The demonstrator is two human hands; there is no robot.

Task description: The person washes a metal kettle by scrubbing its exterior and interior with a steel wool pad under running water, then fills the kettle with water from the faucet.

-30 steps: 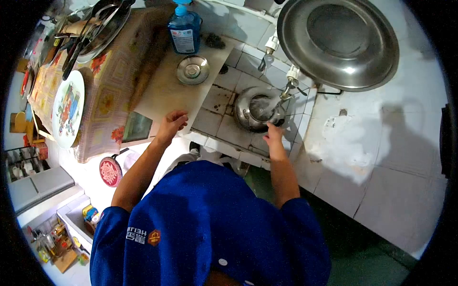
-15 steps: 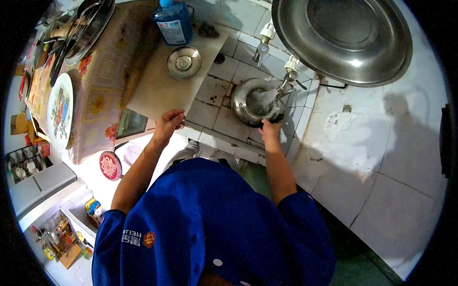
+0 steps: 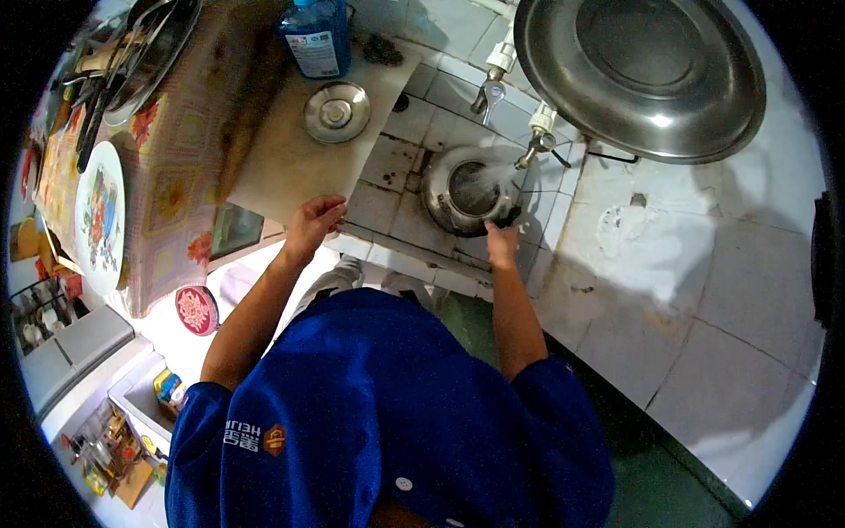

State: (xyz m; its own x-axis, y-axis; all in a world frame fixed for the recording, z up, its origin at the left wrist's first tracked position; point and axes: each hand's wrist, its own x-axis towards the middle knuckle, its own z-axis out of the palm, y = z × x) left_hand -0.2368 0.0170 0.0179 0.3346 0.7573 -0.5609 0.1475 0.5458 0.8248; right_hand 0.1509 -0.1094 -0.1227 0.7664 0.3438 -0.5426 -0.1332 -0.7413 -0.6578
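Note:
A round stainless-steel kettle (image 3: 440, 198) with a wide open top stands in the tiled sink below a running tap (image 3: 539, 141). Water sprays from the spout of the tap into the opening. My right hand (image 3: 502, 244) is closed on the kettle's dark handle at its near right side. Over the near edge of the pale board, my left hand (image 3: 314, 224) is held with loosely bent fingers and nothing visible in it. On that board lies a round metal lid (image 3: 337, 113) with a central knob.
A second tap (image 3: 490, 92) is left of the running one. A large metal basin (image 3: 656, 70) hangs at the upper right. A blue liquid bottle (image 3: 312, 44) stands behind the lid. To the left, a patterned tablecloth (image 3: 167, 167) carries a decorated plate (image 3: 101, 220) and utensils.
The view has shifted slightly. The kettle sits a little further left relative to the running tap, my right hand still on its handle. Water keeps flowing, and my left hand has barely moved.

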